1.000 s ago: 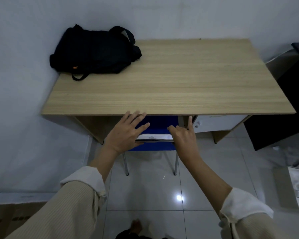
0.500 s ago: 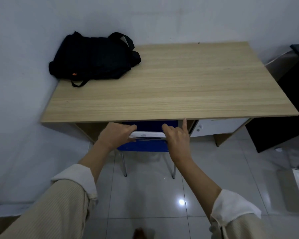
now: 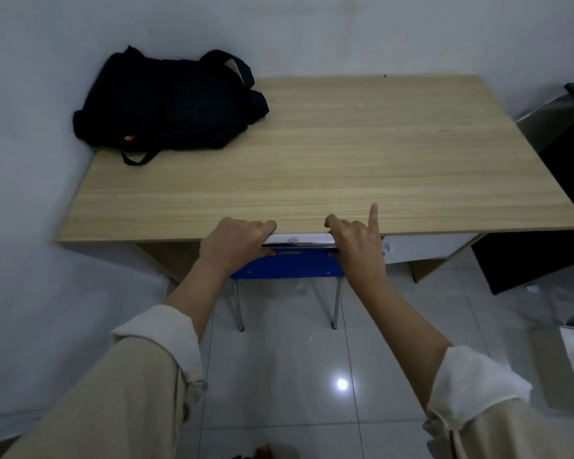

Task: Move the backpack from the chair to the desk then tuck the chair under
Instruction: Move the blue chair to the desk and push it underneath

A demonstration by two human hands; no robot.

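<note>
One backpack [image 3: 166, 104], black, lies flat on the far left corner of the table [image 3: 362, 154], against the wall. First half of the task looks done.

One chair [image 3: 287, 265], blue with metal legs. Its seat is hidden beneath the table top; only the backrest and two rear legs show. The chrome top rail sits right at the table's near edge, touching or just short of it; cannot tell which.

Two hands, both on that rail. Left hand [image 3: 234, 243] curled closed over the rail's left end, fingers wrapped under. Right hand [image 3: 355, 241] closed on the right end, with one finger sticking straight up and lying over the table edge.

Step in hand, as judged: tucking the chair, near its end. Next move calls for a final short, level push if any travel is left, then letting go of the rail with both hands. The raised finger is at risk of a pinch between rail and table edge.

Around: one white drawer front beneath the table on the right, one dark piece of furniture farther right, glossy tiled floor.
</note>
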